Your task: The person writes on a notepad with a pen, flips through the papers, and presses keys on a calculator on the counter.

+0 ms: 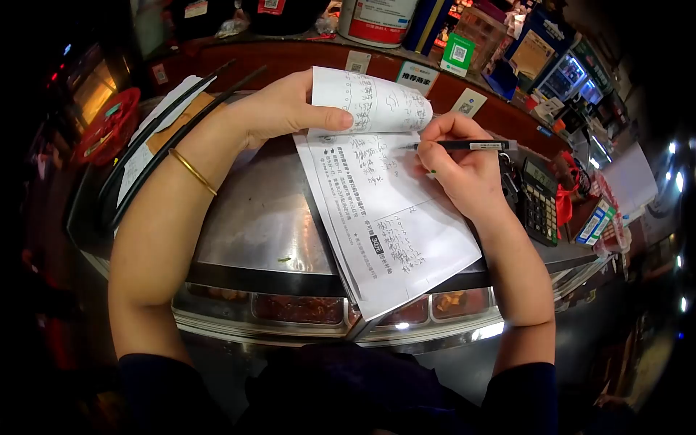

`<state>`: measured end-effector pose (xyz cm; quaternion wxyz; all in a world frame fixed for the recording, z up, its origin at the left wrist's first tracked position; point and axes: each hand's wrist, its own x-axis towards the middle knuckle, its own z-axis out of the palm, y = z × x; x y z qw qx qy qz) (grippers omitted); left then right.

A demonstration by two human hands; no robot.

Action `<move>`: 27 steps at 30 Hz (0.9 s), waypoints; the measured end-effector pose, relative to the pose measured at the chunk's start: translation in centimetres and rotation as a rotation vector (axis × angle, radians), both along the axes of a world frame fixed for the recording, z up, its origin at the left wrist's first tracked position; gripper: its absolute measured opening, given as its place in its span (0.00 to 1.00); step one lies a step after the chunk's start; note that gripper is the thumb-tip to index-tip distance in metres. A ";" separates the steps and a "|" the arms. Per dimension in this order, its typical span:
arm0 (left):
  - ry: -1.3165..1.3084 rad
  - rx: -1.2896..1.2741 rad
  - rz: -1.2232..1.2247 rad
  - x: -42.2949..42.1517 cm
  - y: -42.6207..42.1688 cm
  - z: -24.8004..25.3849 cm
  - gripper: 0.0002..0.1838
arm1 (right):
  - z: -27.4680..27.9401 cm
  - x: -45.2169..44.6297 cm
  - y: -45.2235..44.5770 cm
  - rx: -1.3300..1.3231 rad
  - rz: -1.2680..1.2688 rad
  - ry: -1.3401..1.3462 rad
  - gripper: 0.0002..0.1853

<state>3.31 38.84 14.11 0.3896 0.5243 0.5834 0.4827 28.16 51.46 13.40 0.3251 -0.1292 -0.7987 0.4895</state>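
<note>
Pen (475, 145) crosswise, tip leftward

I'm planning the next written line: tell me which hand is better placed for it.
Probably the right hand: it holds the pen over the sheet, while the left hand is occupied holding the curled page.

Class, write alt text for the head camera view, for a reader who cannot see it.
A person's right hand holds a black pen at a handwritten sheet on a metal counter, while the left hand holds a curled-back page. A calculator sits on the right, beyond the right arm.
</note>
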 end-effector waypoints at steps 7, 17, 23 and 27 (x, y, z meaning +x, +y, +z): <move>0.122 -0.070 -0.141 1.2 -0.7 0.6 0.45 | 0.3 -0.2 -1.2 0.039 0.072 -0.075 0.03; 0.146 -0.059 -0.193 1.5 -0.9 0.4 0.38 | 0.3 -1.5 -1.9 0.027 0.128 -0.168 0.04; 0.200 -0.066 -0.176 1.5 -1.0 0.7 0.37 | -0.2 -1.6 -2.4 0.203 0.129 -0.177 0.02; 0.219 -0.063 -0.161 1.4 -0.9 0.2 0.37 | -0.2 -1.5 -2.6 0.159 0.101 -0.171 0.02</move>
